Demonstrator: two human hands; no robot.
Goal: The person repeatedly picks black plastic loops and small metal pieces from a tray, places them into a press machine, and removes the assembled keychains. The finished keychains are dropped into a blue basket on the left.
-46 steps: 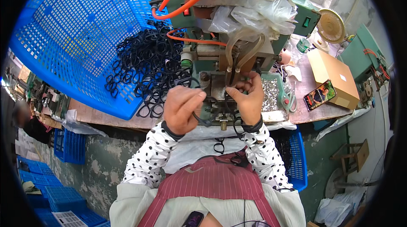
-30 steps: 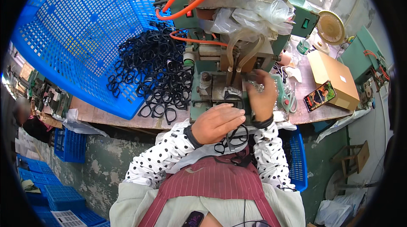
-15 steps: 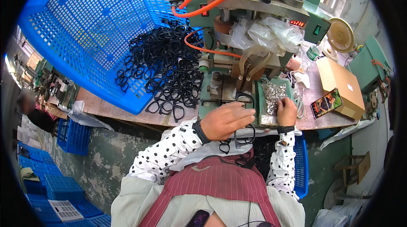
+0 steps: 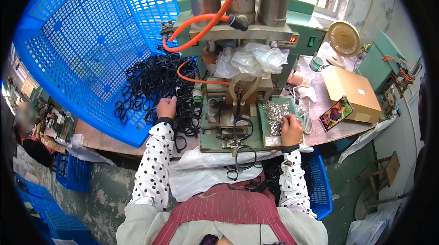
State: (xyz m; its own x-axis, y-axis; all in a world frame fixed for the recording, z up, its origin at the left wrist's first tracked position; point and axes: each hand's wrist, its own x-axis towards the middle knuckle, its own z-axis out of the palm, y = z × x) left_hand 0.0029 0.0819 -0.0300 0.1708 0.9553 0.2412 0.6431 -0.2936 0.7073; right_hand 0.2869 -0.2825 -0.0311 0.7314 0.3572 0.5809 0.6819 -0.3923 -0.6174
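My left hand point(image 4: 166, 108) is at the near side of a heap of black eyeglass frames point(image 4: 153, 80), its fingers curled closed; what is in them is hidden. My right hand point(image 4: 291, 130) is at a green tray point(image 4: 273, 141) of small shiny metal pieces point(image 4: 276, 114), fingertips pinched together over them. Whether a piece is between them is too small to tell. Between my hands is a green press point(image 4: 208, 143). One black eyeglass frame point(image 4: 250, 130) sits at its fixture, below the tool. Another black frame point(image 4: 246, 148) hangs at the press's front edge over white cloth.
A large blue basket point(image 4: 82, 94) leans open behind the heap. Orange hoses point(image 4: 215, 28) and plastic bags point(image 4: 256, 60) hang on the press. Rightward are a cardboard box point(image 4: 352, 92), a phone point(image 4: 336, 113) and a fan point(image 4: 344, 39). A blue crate point(image 4: 323, 183) stands below.
My left hand has moved left from the front of the press to the heap of frames. My right hand stays at the metal pieces. The view has shifted.
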